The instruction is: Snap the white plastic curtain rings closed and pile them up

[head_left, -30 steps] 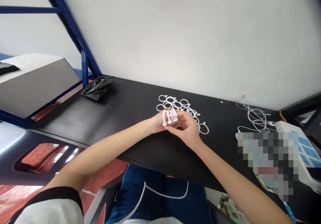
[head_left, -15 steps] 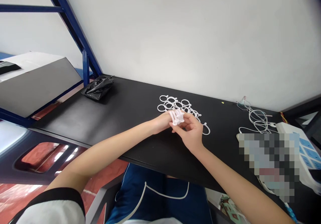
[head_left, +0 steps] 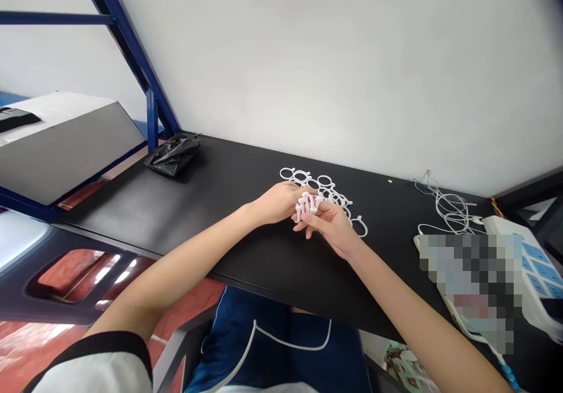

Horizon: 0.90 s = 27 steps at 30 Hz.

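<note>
L hand (head_left: 277,203) & R hand (head_left: 329,227) pinch a small bunch of white plastic loop ties (head_left: 307,206) between them, right above the ring pile (head_left: 314,183) on the black worktop (head_left: 229,173); a slack pinch could drop ties or snag rings, tangling them w/ pile.

The left hand (head_left: 278,202) is sliding farther onto the ring pile (head_left: 324,180), now covering the near-left rings that showed earlier. The right hand (head_left: 329,227) is rotating flatter, its fingers (head_left: 304,223) swinging leftward beneath the tie bundle (head_left: 307,206). The bundle is shifting slightly, its tails now fanning downward between both hands.
</note>
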Available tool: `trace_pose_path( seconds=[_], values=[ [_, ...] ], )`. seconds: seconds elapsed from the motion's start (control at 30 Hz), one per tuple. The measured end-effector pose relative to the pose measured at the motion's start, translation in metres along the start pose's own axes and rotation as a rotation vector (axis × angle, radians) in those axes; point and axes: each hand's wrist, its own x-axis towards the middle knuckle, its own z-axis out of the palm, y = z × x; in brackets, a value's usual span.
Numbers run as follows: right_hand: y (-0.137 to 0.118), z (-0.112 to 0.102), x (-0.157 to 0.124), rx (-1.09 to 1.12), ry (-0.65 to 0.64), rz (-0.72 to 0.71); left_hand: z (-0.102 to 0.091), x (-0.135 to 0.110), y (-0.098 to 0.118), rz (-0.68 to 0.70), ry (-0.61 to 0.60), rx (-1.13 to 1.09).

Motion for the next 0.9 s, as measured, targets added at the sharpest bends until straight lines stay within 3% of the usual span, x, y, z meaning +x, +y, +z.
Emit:
trace_pose_path(
  seconds=[0.17, 0.47, 0.9],
  values=[
    [-0.003, -0.01, 0.001, 0.065, -0.107, 0.106, 0.003, 0.0, 0.001, 0.041, -0.036, 0.093],
    [-0.002, -0.006, 0.001, 0.085, -0.148, 0.168, 0.002, 0.0, 0.006, 0.023, -0.055, 0.087],
    [-0.008, -0.004, -0.002, 0.069, -0.153, 0.086, -0.008, 0.001, 0.014, -0.061, 0.011, -0.325]
  ],
)
